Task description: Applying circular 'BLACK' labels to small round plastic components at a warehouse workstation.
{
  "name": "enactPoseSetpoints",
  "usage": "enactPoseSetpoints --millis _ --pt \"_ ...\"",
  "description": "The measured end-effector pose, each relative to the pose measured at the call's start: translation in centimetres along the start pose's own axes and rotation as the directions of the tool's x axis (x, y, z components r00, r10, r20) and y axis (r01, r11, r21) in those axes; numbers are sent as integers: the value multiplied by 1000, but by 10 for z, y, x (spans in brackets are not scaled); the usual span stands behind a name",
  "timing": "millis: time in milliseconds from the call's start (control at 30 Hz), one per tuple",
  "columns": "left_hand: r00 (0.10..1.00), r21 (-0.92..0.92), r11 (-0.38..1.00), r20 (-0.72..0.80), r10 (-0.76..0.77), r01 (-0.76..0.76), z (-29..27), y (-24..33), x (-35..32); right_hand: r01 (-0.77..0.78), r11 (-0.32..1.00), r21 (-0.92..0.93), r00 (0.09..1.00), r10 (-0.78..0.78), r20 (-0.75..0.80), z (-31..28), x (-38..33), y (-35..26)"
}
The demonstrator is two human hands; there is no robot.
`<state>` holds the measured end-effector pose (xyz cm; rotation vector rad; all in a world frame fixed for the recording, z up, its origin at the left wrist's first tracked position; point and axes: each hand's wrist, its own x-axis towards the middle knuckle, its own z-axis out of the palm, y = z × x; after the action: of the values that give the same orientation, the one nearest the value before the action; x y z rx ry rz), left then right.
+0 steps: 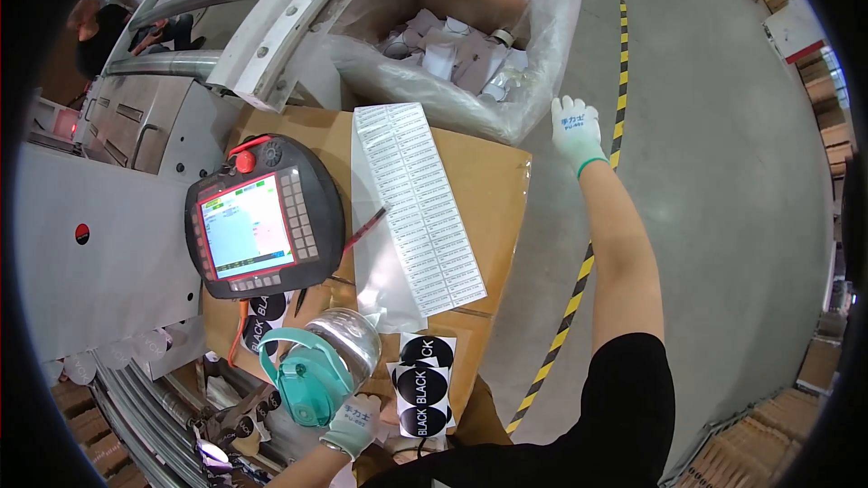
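Observation:
My right hand (577, 134), in a white glove with a green cuff, reaches far forward beside the plastic-lined box (551, 45). Its fingers are curled in, and whatever they may hold is hidden. My left hand (353, 422), gloved alike, is low at the table's near edge, between a clear water bottle (348, 343) with a teal lid and handle and some white sheets of round black stickers (421, 389). Its fingertips are largely hidden, so its grip is unclear. A sheet of small white labels (425, 208) lies on the cardboard-topped table (493, 190), partly over a clear plastic sleeve.
A black control pendant (312, 208) with a lit screen and red button rests at the table's left. Crumpled backing paper (452, 50) fills part of the box. A roller conveyor (172, 63) runs at the left, with another person (113, 36) beyond. Yellow-black tape (565, 316) crosses the floor.

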<state>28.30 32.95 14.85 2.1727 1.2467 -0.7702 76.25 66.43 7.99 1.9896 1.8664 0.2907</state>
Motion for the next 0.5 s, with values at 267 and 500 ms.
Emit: enactPoseSetpoints --millis 267,500 --pt "997 -22 1000 -79 17 -19 16 -3 -3 -82 991 107 947 43 319 17 -63 -31" --pt "991 -42 998 -127 49 -54 -1 -2 -10 -157 884 440 835 -119 538 118 -283 -78"
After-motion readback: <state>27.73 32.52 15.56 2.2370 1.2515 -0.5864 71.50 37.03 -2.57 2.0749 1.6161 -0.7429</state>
